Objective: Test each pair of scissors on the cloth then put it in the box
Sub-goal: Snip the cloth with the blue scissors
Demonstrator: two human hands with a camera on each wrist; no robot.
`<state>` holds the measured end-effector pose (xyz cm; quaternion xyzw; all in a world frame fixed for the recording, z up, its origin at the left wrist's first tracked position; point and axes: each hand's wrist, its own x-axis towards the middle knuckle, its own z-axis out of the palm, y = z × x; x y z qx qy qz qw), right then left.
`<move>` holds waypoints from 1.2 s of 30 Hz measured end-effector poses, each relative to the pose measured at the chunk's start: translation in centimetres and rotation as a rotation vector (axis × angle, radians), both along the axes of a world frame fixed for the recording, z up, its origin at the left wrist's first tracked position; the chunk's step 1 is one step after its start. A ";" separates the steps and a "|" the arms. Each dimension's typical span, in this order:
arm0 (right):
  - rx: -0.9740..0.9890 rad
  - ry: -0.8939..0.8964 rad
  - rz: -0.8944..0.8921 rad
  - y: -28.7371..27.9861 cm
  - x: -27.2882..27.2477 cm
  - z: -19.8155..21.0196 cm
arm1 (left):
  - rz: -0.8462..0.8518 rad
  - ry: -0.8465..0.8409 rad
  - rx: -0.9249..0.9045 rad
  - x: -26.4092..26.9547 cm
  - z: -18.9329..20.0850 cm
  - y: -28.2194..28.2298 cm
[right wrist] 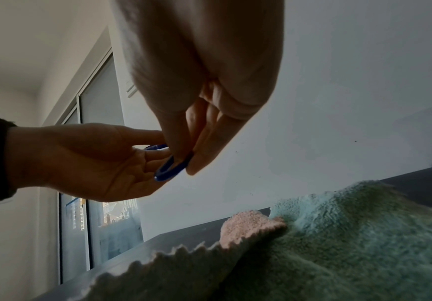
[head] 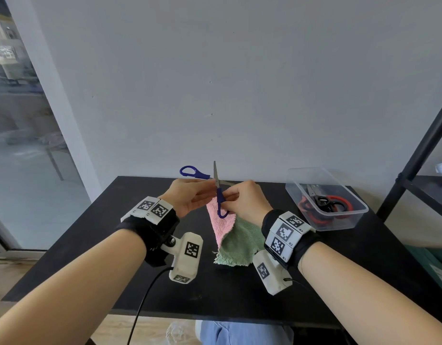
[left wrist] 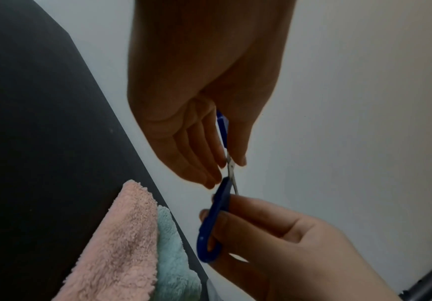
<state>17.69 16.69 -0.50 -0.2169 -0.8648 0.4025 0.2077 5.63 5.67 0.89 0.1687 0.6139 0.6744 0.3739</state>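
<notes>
Blue-handled scissors (head: 218, 192) are held up over the table with blades spread wide, one tip pointing up. My left hand (head: 211, 190) pinches one arm of them between thumb and fingers (left wrist: 240, 156); its handle loop (head: 189, 171) sticks out to the upper left. My right hand (head: 228, 196) grips the lower handle loop (left wrist: 209, 234), which hangs over the cloth. The cloth lies on the table below, pink (head: 218, 227) on one face and green (head: 242, 242) on the other. In the right wrist view the right hand (right wrist: 183, 160) pinches the blue loop (right wrist: 169, 169) beside the left hand (right wrist: 158, 154).
A clear plastic box (head: 293, 192) sits at the table's back right and holds red-handled scissors (head: 339, 202) and black-handled scissors (head: 324, 201). A black shelf frame (head: 419, 155) stands to the right of the black table (head: 103, 240). A cable (head: 145, 295) hangs off the front edge.
</notes>
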 end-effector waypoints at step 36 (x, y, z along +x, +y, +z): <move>0.187 -0.495 0.099 -4.7 4.7 -3.3 | -0.052 0.133 -0.184 2.2 -1.6 -8.1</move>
